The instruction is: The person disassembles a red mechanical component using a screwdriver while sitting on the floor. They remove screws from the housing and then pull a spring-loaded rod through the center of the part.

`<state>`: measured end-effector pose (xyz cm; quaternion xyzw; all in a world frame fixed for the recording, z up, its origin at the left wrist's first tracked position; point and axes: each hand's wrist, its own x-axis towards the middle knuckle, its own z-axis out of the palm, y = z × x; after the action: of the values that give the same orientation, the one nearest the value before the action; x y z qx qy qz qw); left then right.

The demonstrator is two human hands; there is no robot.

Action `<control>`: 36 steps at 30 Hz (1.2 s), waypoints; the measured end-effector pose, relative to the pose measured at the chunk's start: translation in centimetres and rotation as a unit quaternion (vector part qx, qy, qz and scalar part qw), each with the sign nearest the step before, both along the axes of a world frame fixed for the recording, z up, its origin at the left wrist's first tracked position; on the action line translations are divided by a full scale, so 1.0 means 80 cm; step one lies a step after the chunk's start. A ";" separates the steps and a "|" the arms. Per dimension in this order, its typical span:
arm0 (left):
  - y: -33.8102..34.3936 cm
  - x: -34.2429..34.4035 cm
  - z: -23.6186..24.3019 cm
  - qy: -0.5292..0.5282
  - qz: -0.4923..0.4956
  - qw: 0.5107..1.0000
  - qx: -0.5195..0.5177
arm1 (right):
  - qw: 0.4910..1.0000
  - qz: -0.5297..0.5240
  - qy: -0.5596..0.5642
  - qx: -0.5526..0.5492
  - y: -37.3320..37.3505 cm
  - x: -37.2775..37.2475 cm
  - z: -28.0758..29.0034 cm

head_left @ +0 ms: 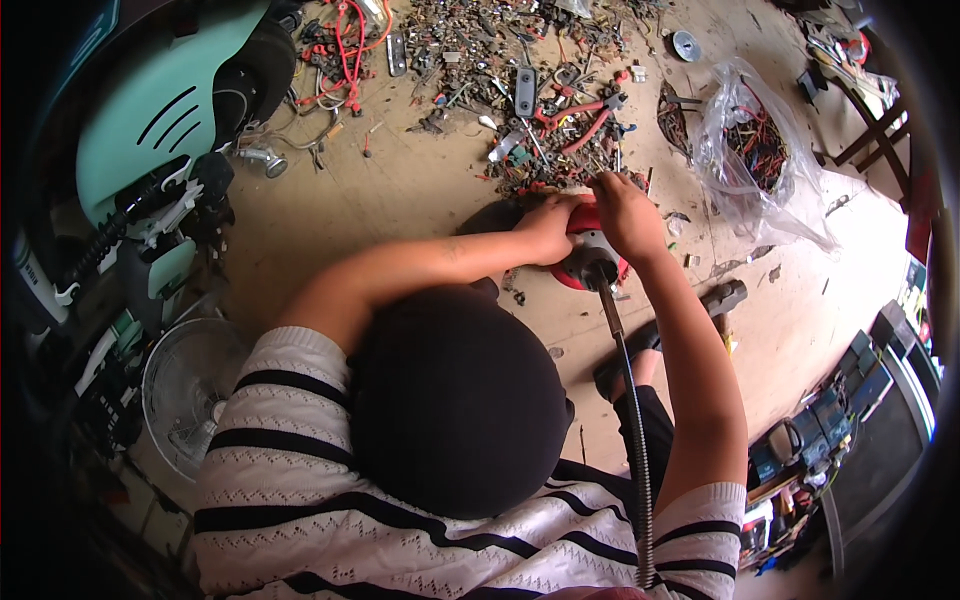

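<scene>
A round red thing with a grey middle (pixel 590 243) sits low over the floor between my hands; its exact kind is not clear. My left hand (pixel 548 230) is closed around its left side. At its upper right, my right hand (pixel 631 217) is closed with the fingers curled together, and what they pinch, if anything, is hidden. A flexible metal gooseneck (pixel 636 430) rises from the lower edge, and its dark end covers part of the grey middle. Just beyond my hands lie red-handled pliers (pixel 590 118) and a heap of small metal parts (pixel 465 75).
A clear plastic bag (pixel 752 150) with wires lies to the right, a hammer (pixel 724 298) nearer. Red cables (pixel 350 50) and a metal disc (pixel 686 45) lie farther off. On the left stand a light green scooter (pixel 150 110) and a fan (pixel 190 395). Shelves (pixel 810 440) line the right.
</scene>
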<state>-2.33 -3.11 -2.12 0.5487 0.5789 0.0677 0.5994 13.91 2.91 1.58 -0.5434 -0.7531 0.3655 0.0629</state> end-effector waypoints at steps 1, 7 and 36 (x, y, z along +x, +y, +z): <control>0.002 -0.003 0.000 0.000 -0.018 1.000 -0.001 | 1.000 0.011 -0.003 -0.008 0.006 -0.012 -0.012; 0.003 0.020 -0.022 0.023 -0.035 0.999 0.006 | 0.964 0.092 -0.196 -0.152 0.041 -0.039 -0.043; 0.006 0.008 -0.014 0.011 -0.034 0.999 -0.031 | 0.992 0.055 -0.112 -0.008 0.035 -0.040 -0.101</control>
<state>-1.68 -2.65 -3.26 0.5503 0.5683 0.0233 0.6113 10.68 5.72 -6.53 -0.5391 -0.7810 0.3118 -0.0463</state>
